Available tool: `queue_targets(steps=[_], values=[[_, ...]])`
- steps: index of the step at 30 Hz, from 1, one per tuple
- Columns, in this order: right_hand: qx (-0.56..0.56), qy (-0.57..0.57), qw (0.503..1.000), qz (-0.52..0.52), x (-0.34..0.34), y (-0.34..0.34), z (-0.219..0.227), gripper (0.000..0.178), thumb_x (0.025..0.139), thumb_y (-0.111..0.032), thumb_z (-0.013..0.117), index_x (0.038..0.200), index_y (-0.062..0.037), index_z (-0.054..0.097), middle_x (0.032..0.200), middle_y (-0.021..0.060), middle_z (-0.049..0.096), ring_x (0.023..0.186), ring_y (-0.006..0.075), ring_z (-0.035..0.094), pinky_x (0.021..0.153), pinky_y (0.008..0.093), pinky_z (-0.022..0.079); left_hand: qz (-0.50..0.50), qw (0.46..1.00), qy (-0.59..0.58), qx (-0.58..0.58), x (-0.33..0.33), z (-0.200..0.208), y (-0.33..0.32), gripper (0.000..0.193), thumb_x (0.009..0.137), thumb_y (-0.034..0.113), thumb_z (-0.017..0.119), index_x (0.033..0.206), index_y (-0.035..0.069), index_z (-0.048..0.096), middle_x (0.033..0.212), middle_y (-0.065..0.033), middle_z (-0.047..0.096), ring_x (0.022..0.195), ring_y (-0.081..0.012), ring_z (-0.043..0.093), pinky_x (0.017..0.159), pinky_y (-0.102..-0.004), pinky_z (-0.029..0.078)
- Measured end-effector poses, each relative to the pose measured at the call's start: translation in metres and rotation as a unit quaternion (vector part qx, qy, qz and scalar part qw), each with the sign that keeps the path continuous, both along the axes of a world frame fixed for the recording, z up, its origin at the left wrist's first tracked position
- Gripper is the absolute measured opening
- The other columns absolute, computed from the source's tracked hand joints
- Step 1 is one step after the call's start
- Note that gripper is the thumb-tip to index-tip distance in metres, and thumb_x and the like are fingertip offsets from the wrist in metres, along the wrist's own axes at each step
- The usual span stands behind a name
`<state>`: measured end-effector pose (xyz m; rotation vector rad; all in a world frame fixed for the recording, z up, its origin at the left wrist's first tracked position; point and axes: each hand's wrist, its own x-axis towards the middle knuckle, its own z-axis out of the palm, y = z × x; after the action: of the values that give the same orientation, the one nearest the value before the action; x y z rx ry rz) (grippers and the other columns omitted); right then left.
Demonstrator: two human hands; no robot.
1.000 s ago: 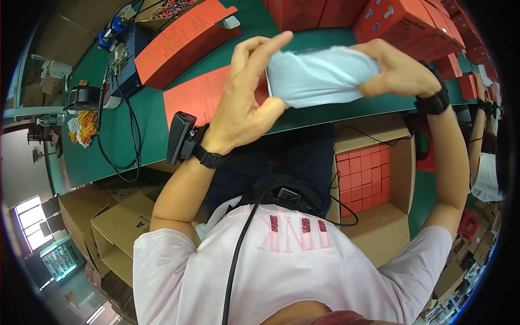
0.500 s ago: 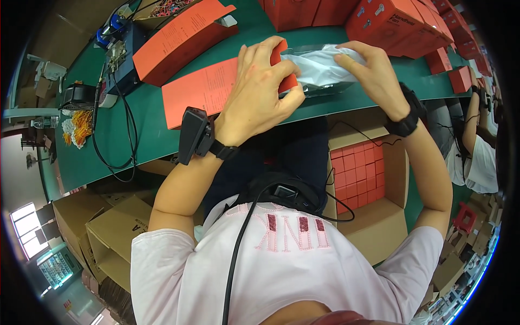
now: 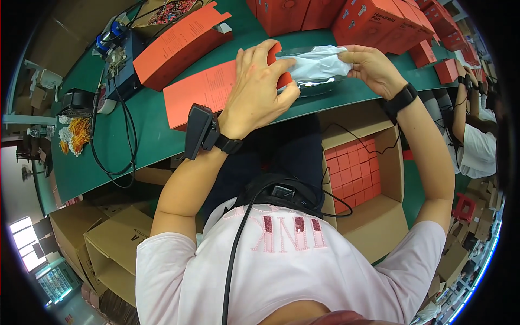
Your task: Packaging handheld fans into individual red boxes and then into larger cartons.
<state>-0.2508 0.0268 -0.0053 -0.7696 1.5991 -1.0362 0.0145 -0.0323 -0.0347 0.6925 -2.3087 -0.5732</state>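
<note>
An orange-red carton (image 3: 200, 92) lies lengthwise on the green table, its right end open. My left hand (image 3: 257, 89) is closed round that end, fingers over the far flap and thumb near the opening. A white wrapped bundle (image 3: 320, 62) in a clear plastic sleeve or tray sits at the mouth, its left end by my left fingertips. What the wrapping covers cannot be seen. My right hand (image 3: 374, 67) pinches the bundle's right end between thumb and fingers. Behind the carton lies another orange-red box (image 3: 181, 46) with its right end open.
Closed orange-red boxes (image 3: 368, 24) stand along the far right. At the left are a blue machine (image 3: 122, 78), a black cable (image 3: 130, 119) and orange-and-white wire bundles (image 3: 76, 132). A cardboard case (image 3: 374, 219) below holds several small red boxes. Another person's arm (image 3: 460, 111) shows at the right.
My right hand has shifted from lying over the bundle to pinching its right end. The bundle has moved slightly left, toward the carton's mouth. My left hand keeps its hold.
</note>
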Motion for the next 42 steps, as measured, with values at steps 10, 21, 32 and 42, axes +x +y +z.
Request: queue_targets(steps=[10, 21, 32, 42], values=[[0.000, 0.209, 0.978, -0.009, 0.007, 0.004, -0.018, 0.016, 0.085, -0.017, 0.072, 0.090, -0.0025, 0.068, 0.078, -0.0017, 0.062, 0.071, 0.0069, 0.055, 0.057, 0.0213, 0.043, 0.012, 0.999, -0.035, -0.019, -0.003, 0.000, 0.003, 0.047, 0.079, 0.027, 0.059, 0.117, 0.002, 0.067, 0.134, -0.0273, 0.048, 0.127, -0.0421, 0.043, 0.112, -0.0641, 0.023], [0.001, 0.186, 0.982, 0.043, 0.007, -0.001, -0.016, 0.018, 0.087, -0.013, 0.069, 0.101, -0.0008, 0.068, 0.085, -0.0003, 0.065, 0.072, 0.0080, 0.055, 0.063, 0.0235, 0.044, 0.009, 0.998, -0.057, -0.016, -0.004, 0.000, 0.003, 0.047, 0.080, 0.029, 0.059, 0.118, 0.002, 0.067, 0.134, -0.0251, 0.047, 0.127, -0.0412, 0.043, 0.111, -0.0664, 0.022], [0.084, 0.039, 0.987, 0.127, 0.007, -0.007, -0.027, 0.028, 0.094, -0.021, 0.059, 0.116, -0.0036, 0.062, 0.105, 0.0014, 0.065, 0.093, 0.0124, 0.060, 0.086, 0.0322, 0.045, -0.028, 0.999, 0.017, 0.002, 0.006, -0.003, -0.001, 0.054, 0.088, 0.026, 0.064, 0.132, -0.004, 0.054, 0.136, -0.0295, 0.043, 0.123, -0.0424, 0.043, 0.106, -0.0497, 0.037], [-0.026, -0.216, 0.976, -0.006, 0.041, 0.005, -0.038, 0.028, 0.093, -0.012, 0.055, 0.117, 0.0018, 0.058, 0.113, 0.0107, 0.064, 0.099, 0.0199, 0.062, 0.090, 0.0386, 0.050, -0.076, 0.997, 0.004, 0.022, 0.014, 0.003, -0.010, 0.063, 0.089, 0.029, 0.070, 0.139, -0.002, 0.048, 0.141, -0.0274, 0.040, 0.129, -0.0397, 0.040, 0.107, -0.0462, 0.038]])
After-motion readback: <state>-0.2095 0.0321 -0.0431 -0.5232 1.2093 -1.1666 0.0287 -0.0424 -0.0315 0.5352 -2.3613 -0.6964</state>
